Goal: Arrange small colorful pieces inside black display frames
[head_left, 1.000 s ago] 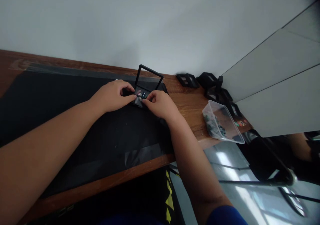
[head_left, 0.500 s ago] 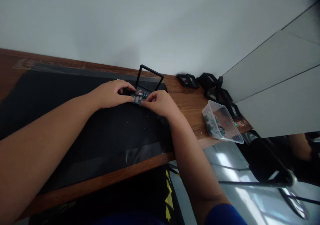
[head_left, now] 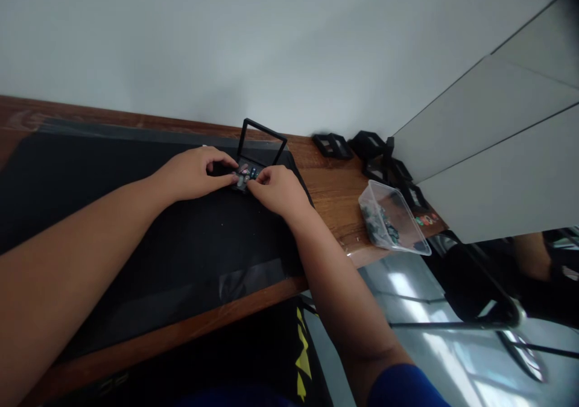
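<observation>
A small black display case [head_left: 239, 184] lies on the black mat, its framed lid [head_left: 262, 129] tilted up at the back. Several small polished stones [head_left: 245, 170], in pinkish, grey and dark blue tones, rest inside. My left hand [head_left: 196, 173] holds the case at its left side, with the thumb at the near part and a fingertip farther back. Over the right side, my right hand [head_left: 281, 191] has its thumb and fingers pinched together low above the stones. What lies between those fingertips is hidden, and the hand covers the case's right edge.
A clear plastic tub [head_left: 393, 220] with small bagged pieces stands near the table's right end. Behind it are several black frames [head_left: 332, 145] along the wall. Small coloured rings [head_left: 426, 220] lie beside the tub. Part of another person [head_left: 531, 256] shows at far right.
The view has shifted slightly, so everything sits a little farther left. My right hand's fingers have moved slightly at the case; my left hand keeps its place on it.
</observation>
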`<state>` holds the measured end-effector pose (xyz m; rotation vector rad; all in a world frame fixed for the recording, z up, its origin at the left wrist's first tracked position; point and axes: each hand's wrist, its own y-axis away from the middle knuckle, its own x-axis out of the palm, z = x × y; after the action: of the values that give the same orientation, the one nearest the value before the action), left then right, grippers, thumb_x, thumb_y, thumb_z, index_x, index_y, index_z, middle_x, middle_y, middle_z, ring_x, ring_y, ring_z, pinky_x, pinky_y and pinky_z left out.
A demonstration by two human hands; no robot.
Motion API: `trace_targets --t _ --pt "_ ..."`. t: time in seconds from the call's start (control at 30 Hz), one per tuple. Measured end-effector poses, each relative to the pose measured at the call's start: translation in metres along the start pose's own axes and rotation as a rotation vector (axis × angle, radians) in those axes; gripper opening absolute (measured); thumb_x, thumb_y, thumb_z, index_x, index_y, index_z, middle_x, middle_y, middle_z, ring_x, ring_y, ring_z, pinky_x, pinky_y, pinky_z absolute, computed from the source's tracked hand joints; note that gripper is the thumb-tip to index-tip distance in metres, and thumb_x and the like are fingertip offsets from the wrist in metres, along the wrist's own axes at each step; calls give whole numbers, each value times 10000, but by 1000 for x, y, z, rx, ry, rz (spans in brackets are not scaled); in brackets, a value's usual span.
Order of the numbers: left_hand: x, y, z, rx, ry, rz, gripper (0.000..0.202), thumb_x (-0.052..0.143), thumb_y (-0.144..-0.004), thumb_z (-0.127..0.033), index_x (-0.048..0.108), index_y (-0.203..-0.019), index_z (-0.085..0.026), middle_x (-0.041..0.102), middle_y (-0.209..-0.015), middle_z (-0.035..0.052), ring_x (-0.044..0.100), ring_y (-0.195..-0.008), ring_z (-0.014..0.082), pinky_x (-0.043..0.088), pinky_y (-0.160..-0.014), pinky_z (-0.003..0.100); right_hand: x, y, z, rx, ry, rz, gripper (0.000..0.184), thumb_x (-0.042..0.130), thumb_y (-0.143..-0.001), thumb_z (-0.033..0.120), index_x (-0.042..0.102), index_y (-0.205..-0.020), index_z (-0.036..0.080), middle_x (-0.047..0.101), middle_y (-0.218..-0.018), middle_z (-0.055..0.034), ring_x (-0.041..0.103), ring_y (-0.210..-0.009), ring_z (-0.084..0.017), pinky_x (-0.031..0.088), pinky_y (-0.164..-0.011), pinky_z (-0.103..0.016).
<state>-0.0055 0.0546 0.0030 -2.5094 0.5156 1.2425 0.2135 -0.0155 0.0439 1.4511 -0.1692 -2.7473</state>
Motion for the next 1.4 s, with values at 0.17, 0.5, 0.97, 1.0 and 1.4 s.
trace_targets --t 0.17,0.5,0.97,1.0,1.4 --pt "-4 1 -1 -21 -6 18 563 749 -855 -703 919 -1257 -348 840 -1138 88 668 -927 293 472 -790 384 -15 -3 -7 -57 -101 76 246 775 -939 358 721 -757 202 693 -727 -15 618 -713 -162 404 -657 -302" --pt "-9 0 3 -56 33 17 635 784 -810 -773 917 -1249 -334 811 -980 80 668 -823 274 513 -775 390 -55 8 -22 -48 82 208 334 993 -754 220 759 -991 188 640 -817 57 562 -722 -125 390 -693 -285" --pt "-5 1 -1 -104 9 -29 561 736 -879 -746 924 -1184 -314 804 -889 65 660 -771 269 490 -711 394 -42 6 -13 40 162 333 247 881 -980 241 692 -824 210 670 -740 24 592 -708 -149 420 -694 -313" --pt "-5 1 -1 -103 7 -27 560 739 -880 -743 924 -1189 -313 804 -890 64 660 -771 270 490 -712 394 -43 6 -13 37 154 339 265 858 -996 224 681 -800 209 657 -722 26 580 -697 -145 417 -691 -314" --pt "-4 0 0 -74 7 -16 573 731 -886 -736 909 -1235 -317 832 -985 61 673 -819 262 494 -745 384 -47 10 -15 -48 104 392 221 768 -990 128 672 -807 209 667 -742 22 587 -701 -149 424 -688 -308"
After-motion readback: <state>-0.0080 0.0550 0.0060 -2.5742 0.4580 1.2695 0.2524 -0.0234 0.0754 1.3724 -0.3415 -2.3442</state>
